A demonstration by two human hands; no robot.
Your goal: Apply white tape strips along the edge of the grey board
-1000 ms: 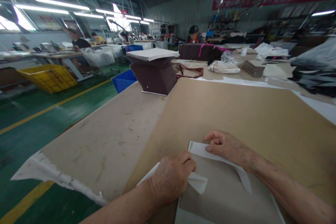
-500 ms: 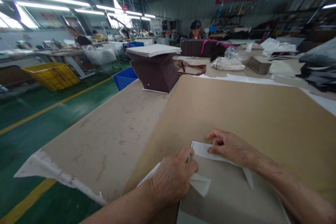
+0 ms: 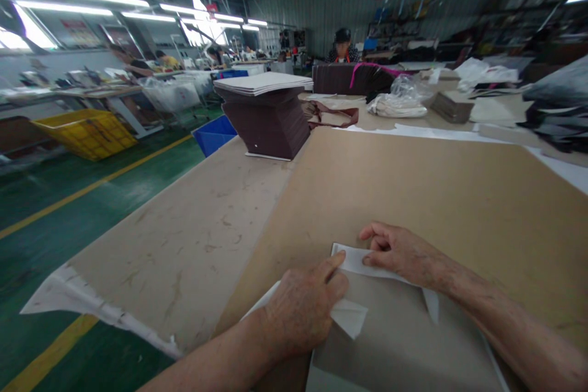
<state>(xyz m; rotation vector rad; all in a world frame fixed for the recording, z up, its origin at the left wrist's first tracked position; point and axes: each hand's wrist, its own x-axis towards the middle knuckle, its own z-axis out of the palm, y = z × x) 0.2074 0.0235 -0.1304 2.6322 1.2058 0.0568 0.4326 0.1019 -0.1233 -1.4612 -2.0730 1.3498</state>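
Room for my right hand (image 3: 404, 254) forward across the kraft board (image 3: 427, 196); stack of dark boards (image 3: 266, 125) blocks far left.

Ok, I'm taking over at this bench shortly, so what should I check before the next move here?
1. Right hand on the white paper strip: ok, fingertips press on it.
2. Left hand on the folded white flap: cannot tell, the hand hides how they meet.
3. Far tail of the strip: cannot tell whether it is stuck down.
4. Greyish sheet on the kraft board: ok, lying flat.
5. Stack of dark brown boards: ok, standing well beyond both hands.
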